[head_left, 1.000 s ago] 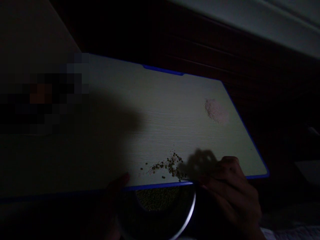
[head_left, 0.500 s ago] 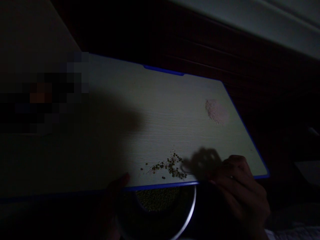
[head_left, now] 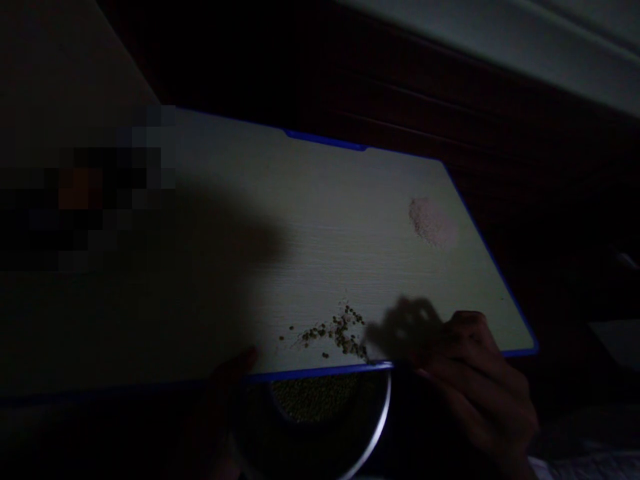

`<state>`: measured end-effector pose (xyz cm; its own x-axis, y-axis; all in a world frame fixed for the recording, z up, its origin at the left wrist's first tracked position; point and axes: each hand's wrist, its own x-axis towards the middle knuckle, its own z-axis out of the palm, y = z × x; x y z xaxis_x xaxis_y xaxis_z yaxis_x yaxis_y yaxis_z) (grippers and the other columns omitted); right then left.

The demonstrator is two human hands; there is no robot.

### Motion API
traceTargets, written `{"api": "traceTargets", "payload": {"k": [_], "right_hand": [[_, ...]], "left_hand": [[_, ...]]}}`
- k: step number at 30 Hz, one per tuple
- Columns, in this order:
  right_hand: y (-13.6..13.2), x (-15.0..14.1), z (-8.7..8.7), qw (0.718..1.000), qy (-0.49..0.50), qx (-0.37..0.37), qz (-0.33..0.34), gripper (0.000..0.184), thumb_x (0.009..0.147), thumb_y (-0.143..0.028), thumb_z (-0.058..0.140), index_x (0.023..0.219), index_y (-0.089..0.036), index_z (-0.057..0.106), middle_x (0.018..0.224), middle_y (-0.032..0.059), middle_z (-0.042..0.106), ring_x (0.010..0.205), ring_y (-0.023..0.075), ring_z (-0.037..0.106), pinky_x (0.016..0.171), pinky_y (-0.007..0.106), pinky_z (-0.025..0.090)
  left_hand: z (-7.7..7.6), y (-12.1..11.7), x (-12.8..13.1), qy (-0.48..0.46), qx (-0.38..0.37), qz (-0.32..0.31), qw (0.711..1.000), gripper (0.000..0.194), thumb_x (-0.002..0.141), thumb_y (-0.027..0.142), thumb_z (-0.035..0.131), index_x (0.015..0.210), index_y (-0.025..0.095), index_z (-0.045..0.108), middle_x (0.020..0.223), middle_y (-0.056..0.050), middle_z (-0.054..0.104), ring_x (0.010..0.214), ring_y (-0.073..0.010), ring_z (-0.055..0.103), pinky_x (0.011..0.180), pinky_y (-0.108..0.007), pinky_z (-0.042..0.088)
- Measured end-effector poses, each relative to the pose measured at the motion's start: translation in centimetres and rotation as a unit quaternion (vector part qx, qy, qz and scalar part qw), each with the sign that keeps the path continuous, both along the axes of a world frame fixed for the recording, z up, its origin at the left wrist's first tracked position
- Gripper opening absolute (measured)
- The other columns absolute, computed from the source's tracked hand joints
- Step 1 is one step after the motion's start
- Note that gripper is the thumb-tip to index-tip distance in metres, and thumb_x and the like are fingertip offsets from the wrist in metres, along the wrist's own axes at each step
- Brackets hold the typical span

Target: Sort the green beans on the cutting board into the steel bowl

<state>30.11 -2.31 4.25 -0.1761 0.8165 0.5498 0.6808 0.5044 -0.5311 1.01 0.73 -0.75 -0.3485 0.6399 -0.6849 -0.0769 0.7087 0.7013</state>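
Observation:
The scene is very dark. A pale board with a blue rim (head_left: 350,220) lies in front of me. A scatter of small green beans (head_left: 336,332) sits near its front edge. Below that edge is a round metal bowl (head_left: 373,433) with more green beans inside. My left hand (head_left: 225,400) grips the bowl's left side, thumb resting on the board's edge. My right hand (head_left: 475,380) rests at the board's front right edge, fingers curled, just right of the beans; its shadow falls beside them. Whether it holds anything is hidden.
A small pinkish pile of powder or grains (head_left: 431,223) lies on the board's right part. A blurred patch (head_left: 85,190) covers the board's left end. Dark wooden slats (head_left: 500,113) run behind the board.
My right hand shifted slightly right and back along the board's front edge. The beans, the bowl and my left hand have barely moved.

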Motion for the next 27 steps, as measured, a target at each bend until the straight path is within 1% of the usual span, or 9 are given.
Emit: {"api": "traceTargets", "payload": {"k": [2,4,7,10,12,14,16,19,27], "right_hand": [[0.0,0.0,0.0,1.0,0.001,0.008,0.006,0.036,0.086,0.001,0.065,0.109,-0.024,0.075,0.09,0.0011,0.074,0.084,0.0199,0.059,0.076,0.043,0.045],[0.1,0.2,0.1,1.0,-0.002,0.017,0.017,0.034,0.086,-0.001,0.065,0.108,-0.024,0.076,0.091,0.0012,0.074,0.083,0.0202,0.06,0.075,0.043,0.046],[0.2,0.3,0.1,0.999,-0.007,0.023,0.025,0.031,0.086,-0.003,0.064,0.107,-0.023,0.076,0.091,0.0026,0.075,0.083,0.0215,0.062,0.075,0.045,0.046],[0.2,0.3,0.1,1.0,-0.009,0.011,0.001,0.034,0.085,-0.002,0.066,0.108,-0.024,0.076,0.088,0.0022,0.074,0.084,0.0218,0.061,0.076,0.044,0.045],[0.1,0.3,0.0,1.0,-0.017,0.0,-0.001,0.035,0.085,-0.001,0.067,0.11,-0.025,0.076,0.089,0.0019,0.074,0.085,0.0218,0.06,0.076,0.044,0.045],[0.1,0.3,-0.1,1.0,-0.02,0.003,0.013,0.035,0.087,-0.003,0.066,0.112,-0.026,0.076,0.091,0.0022,0.074,0.086,0.0222,0.06,0.077,0.045,0.045],[0.1,0.3,-0.2,1.0,-0.012,0.015,0.019,0.036,0.088,-0.005,0.063,0.113,-0.028,0.076,0.092,0.0017,0.075,0.086,0.0221,0.06,0.077,0.045,0.046],[0.0,0.0,-0.3,1.0,-0.002,0.02,-0.001,0.038,0.088,-0.006,0.064,0.114,-0.031,0.075,0.091,0.0002,0.075,0.084,0.0213,0.061,0.078,0.045,0.047],[0.2,-0.4,-0.7,0.999,-0.024,0.013,-0.023,0.034,0.088,-0.003,0.066,0.112,-0.025,0.075,0.092,0.0012,0.075,0.083,0.0202,0.06,0.077,0.044,0.046]], "left_hand": [[1.6,1.0,1.0,-0.016,-0.068,0.055,0.996,0.02,0.084,0.028,0.057,0.102,0.027,0.067,0.098,-0.003,0.082,0.121,-0.0323,0.068,0.103,-0.051,0.054],[3.3,1.9,1.9,-0.05,-0.086,0.076,0.992,0.013,0.088,0.03,0.057,0.095,0.026,0.066,0.092,-0.003,0.081,0.117,-0.0327,0.07,0.101,-0.05,0.056],[4.4,2.4,2.3,-0.082,-0.116,0.096,0.985,0.009,0.088,0.034,0.057,0.086,0.028,0.064,0.079,-0.003,0.079,0.109,-0.0343,0.073,0.095,-0.051,0.059],[3.5,1.8,1.6,-0.069,-0.104,0.074,0.989,0.006,0.083,0.031,0.06,0.084,0.029,0.065,0.086,-0.004,0.08,0.12,-0.0346,0.068,0.105,-0.052,0.053],[2.5,1.2,1.1,-0.003,-0.037,0.058,0.998,0.01,0.078,0.027,0.062,0.086,0.03,0.067,0.098,-0.004,0.08,0.131,-0.0341,0.061,0.115,-0.053,0.043],[1.7,0.8,0.8,-0.015,-0.034,0.051,0.998,0.015,0.076,0.026,0.064,0.09,0.031,0.068,0.101,-0.003,0.081,0.126,-0.0348,0.065,0.11,-0.053,0.048],[1.4,0.6,0.8,-0.077,-0.056,0.06,0.994,0.016,0.079,0.032,0.062,0.094,0.031,0.068,0.098,-0.004,0.082,0.114,-0.0351,0.071,0.095,-0.051,0.059],[1.4,0.8,1.0,-0.121,-0.065,0.074,0.988,0.017,0.083,0.04,0.06,0.095,0.031,0.069,0.093,-0.004,0.082,0.107,-0.0349,0.074,0.081,-0.048,0.064],[2.6,1.6,1.6,-0.069,-0.071,0.084,0.992,0.007,0.086,0.034,0.06,0.087,0.03,0.066,0.094,-0.003,0.081,0.113,-0.0335,0.071,0.104,-0.052,0.053]]}}
